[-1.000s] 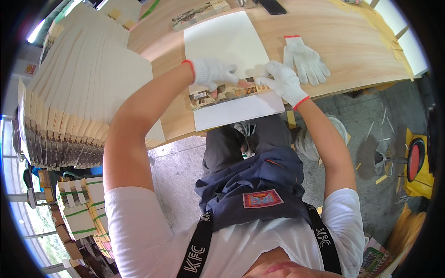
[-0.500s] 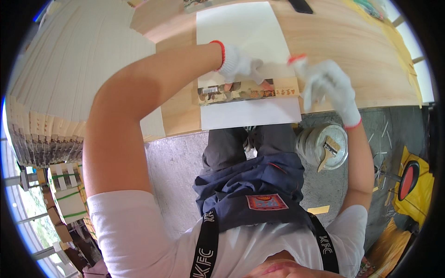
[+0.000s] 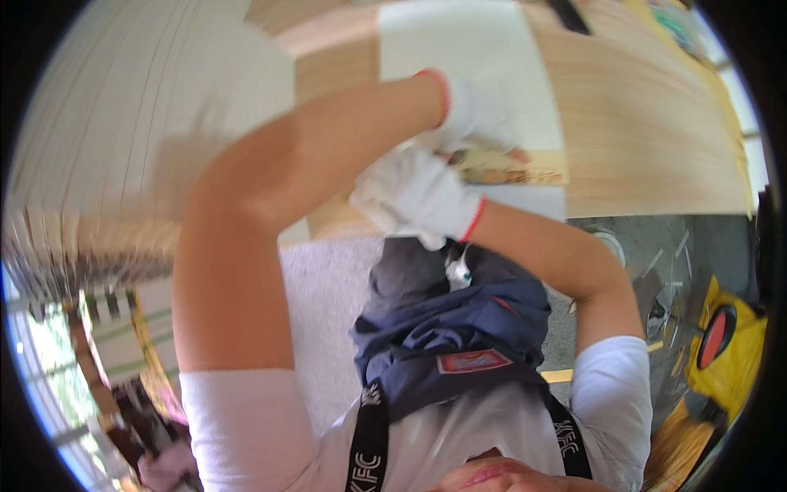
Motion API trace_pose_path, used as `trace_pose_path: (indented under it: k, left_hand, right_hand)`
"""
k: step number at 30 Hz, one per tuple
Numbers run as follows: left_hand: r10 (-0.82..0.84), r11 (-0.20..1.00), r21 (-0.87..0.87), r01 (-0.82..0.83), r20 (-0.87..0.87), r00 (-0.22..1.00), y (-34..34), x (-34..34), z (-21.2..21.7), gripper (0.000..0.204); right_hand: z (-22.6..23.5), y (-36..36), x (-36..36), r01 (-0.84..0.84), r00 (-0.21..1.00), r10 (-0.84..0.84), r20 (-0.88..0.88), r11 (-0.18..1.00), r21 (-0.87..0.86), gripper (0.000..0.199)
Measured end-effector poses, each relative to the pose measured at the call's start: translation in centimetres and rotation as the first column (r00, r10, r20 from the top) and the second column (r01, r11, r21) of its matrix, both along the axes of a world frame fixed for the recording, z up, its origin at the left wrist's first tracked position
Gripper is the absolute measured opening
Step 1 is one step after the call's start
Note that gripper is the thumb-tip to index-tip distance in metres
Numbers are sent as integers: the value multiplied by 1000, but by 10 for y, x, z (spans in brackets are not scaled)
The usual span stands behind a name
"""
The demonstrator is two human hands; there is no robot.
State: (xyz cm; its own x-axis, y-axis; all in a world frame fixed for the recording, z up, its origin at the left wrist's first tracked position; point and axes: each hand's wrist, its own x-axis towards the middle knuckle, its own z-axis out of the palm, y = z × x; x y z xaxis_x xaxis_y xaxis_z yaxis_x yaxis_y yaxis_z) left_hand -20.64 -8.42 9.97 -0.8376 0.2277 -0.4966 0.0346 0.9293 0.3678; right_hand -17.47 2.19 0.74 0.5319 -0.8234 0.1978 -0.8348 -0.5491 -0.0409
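A white sheet lies on the wooden table, with a printed tan strip across its near part. My left hand, in a white knit glove with a red cuff, holds the strip down. Its bare fingertips are spread on the strip. My right hand, gloved the same way, reaches across below the left one and covers the strip's left end. It is smeared by motion. A pale, soft-looking bundle shows at its fingers, its kind unclear.
A large fanned stack of pale sheets fills the table's left side. A dark flat object lies at the far right. Beyond the table's near edge, a bucket rim shows partly behind my right arm. A yellow bag stands at the right.
My right hand has swung from the right side of the sheet leftward to the strip's left end. My left hand stays on the strip. The whole view has shifted slightly.
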Motion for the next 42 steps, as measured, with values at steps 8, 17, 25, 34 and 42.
trace_pose_path:
  k: [8,17,25,34,42]
  left_hand:
    - [345,927,-205,-313,139,928,10,-8,-6,72]
    - [-203,932,-298,206,42,978,-7,1,-10,86]
    - [566,814,-316,-488,239,789,41,-30,22,98]
    - [-30,929,-359,90,167,985,30,-11,24,63]
    - [90,812,-572,-114,-71,993,46,23,-8,34]
  right_hand:
    - [-21,8,7,229,950,-146,276,928,-295,21]
    - [28,103,-174,111,972,-76,221,982,-151,26]
    - [-68,-60,8,-247,944,240,229,969,5,21]
    - [13,129,-221,204,959,-136,249,940,-275,30]
    - [66,132,-241,538,836,-543,-73,839,-82,42]
